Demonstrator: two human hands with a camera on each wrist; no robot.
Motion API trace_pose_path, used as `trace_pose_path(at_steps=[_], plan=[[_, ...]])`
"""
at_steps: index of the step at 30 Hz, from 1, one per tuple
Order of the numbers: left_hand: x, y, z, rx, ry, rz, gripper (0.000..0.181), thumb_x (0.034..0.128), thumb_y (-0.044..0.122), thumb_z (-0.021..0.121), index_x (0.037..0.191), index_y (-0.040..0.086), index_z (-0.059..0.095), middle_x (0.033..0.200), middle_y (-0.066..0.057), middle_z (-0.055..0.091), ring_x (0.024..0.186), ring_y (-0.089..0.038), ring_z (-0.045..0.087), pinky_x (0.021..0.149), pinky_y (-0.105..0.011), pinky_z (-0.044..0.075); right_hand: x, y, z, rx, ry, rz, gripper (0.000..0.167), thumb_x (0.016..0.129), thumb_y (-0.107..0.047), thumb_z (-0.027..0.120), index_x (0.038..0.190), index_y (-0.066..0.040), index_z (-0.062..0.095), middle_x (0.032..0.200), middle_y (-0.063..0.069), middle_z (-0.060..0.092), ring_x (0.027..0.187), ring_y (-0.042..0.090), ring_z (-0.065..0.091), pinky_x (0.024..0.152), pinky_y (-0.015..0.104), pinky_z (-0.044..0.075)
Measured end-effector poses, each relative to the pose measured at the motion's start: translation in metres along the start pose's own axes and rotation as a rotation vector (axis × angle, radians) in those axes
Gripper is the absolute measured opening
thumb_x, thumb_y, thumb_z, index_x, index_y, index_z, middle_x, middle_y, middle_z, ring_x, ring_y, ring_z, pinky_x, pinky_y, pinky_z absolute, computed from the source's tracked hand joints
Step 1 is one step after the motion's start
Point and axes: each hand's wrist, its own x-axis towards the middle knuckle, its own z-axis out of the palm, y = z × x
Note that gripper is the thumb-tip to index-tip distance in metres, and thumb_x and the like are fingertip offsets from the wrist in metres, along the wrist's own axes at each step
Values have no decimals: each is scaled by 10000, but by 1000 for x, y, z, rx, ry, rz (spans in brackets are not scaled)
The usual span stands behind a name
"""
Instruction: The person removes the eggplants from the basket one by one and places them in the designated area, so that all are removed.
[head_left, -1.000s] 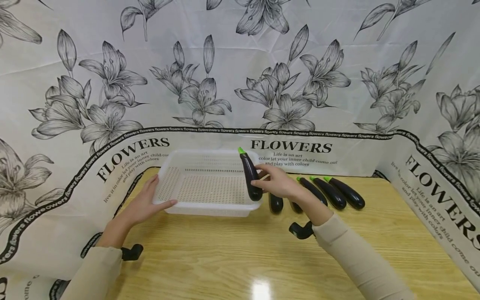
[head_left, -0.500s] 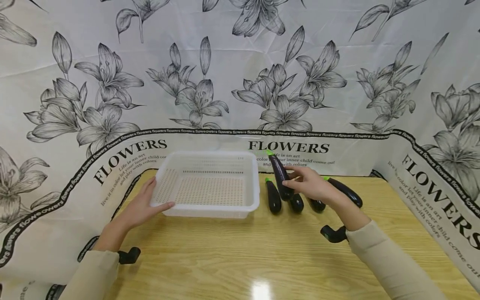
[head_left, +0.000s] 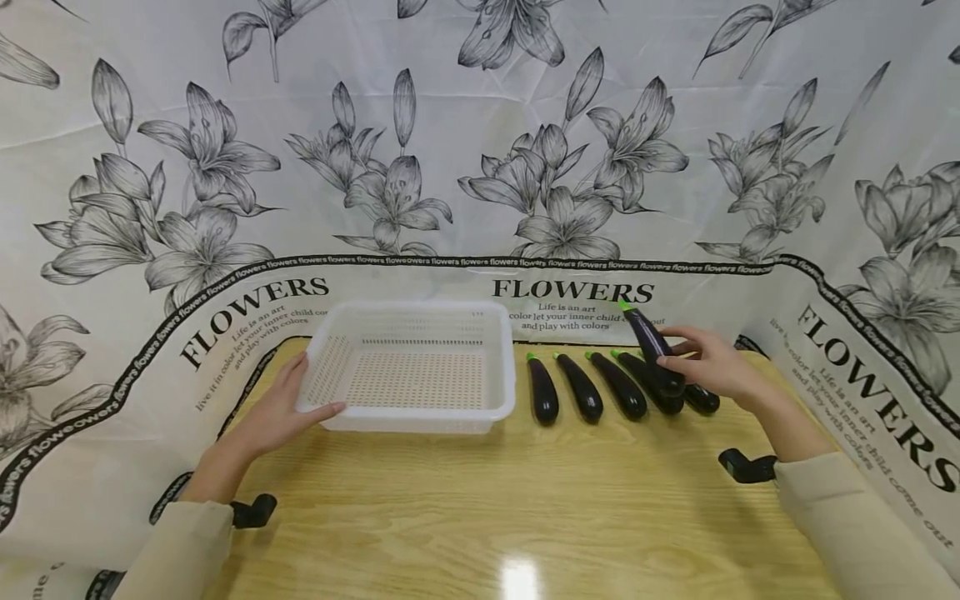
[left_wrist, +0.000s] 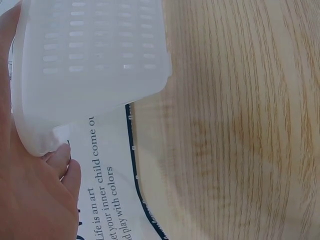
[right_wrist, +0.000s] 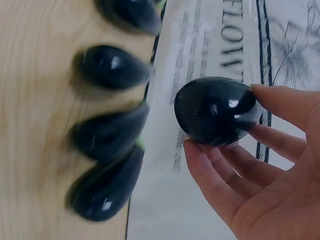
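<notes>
In the head view my right hand (head_left: 705, 362) holds a dark purple eggplant (head_left: 651, 348) with a green stem tip. It is raised above the right end of a row of eggplants (head_left: 580, 390) lying on the table. The right wrist view shows thumb and fingers pinching the held eggplant (right_wrist: 215, 111) near its rounded end. My left hand (head_left: 273, 417) grips the left end of a white perforated plastic basket (head_left: 420, 414), its thumb along the front rim. Fingertips curl at the basket's (left_wrist: 95, 85) rim in the left wrist view. Nothing lies inside the basket.
A wood-grain table (head_left: 450, 500) bears the basket and the row. Behind it and at both sides hangs a white flower-printed cloth (head_left: 465, 208). Black wrist mounts (head_left: 746, 467) stick out near both wrists.
My right hand has carried the eggplant rightward, from over the basket's right edge to over the row's right end. The left hand has stayed on the basket, which has not moved.
</notes>
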Motion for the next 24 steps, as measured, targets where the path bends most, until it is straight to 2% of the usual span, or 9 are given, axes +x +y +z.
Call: trace_pose_path(at_steps=[7,15,22,24], plan=[[-4,-4,-3,-5,2,2,1160,909,650,661,1642,24,17,1698,-230,-5,1494,-541,170,1117,-739,244,-12,40,-20,-36,7,90,648,1090,-284,508,1557,95,268,1442,471,366,1256,597,474,894,572,555],[-4,-7,-3,-13,1,-1,1162,905,650,666,1645,34,15,1700,-222,-5,1498,-534,168,1120,-739,239,-13,82,-37,-66,7,203,644,1104,-235,448,1526,181,195,1431,531,284,1255,663,397,883,620,521],[-1,-4,-3,1,-6,2,1170,902,665,657,1643,26,16,1699,-225,-6,1494,-542,171,1120,-738,240,-7,115,-32,-91,-9,245,624,1084,-202,449,1510,184,206,1429,529,251,1267,679,341,923,692,463],[-1,-4,-1,-3,-4,3,1165,902,662,660,1644,31,23,1698,-227,0,1492,-540,180,1116,-738,249,-4,122,-28,-78,10,248,608,1069,-164,459,1508,179,215,1449,516,228,1276,672,334,934,694,457]])
